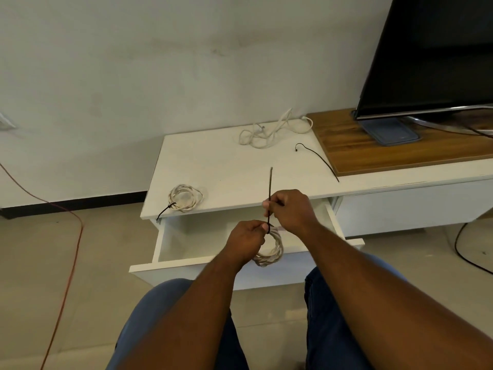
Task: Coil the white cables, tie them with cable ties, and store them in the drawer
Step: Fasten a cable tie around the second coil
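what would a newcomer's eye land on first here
At centre, over the open drawer, the left hand holds a coiled white cable while the right hand pinches the black cable tie standing up from it. On the white cabinet top behind, a tied coil lies near the left front corner and a loose white cable sits tangled at the back.
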